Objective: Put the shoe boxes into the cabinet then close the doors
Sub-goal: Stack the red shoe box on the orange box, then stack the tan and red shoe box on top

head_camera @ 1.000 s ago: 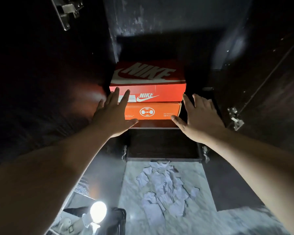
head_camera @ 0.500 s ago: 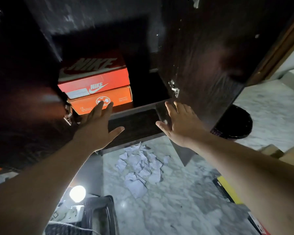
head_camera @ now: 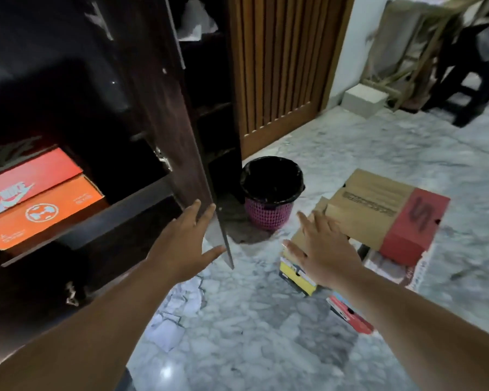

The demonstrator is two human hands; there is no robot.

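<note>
Now both arms outstretched, left hand (head_camera: 184, 245) and right hand (head_camera: 323, 251) spread flat.

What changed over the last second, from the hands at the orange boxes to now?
Both hands left the two stacked orange boxes and swung right: left hand by the open door edge, right hand reaching over the floor boxes. Neither holds anything. Orange boxes stayed shelved.

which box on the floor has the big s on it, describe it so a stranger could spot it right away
Start at the pink wastebasket with the black liner, standing on the marble floor by the open cabinet door. Just to its right is a pile of shoe boxes, and the brown and red box lies on top. Unlike the yellow box below, it has a plain brown lid and a red end with a large S.
</note>
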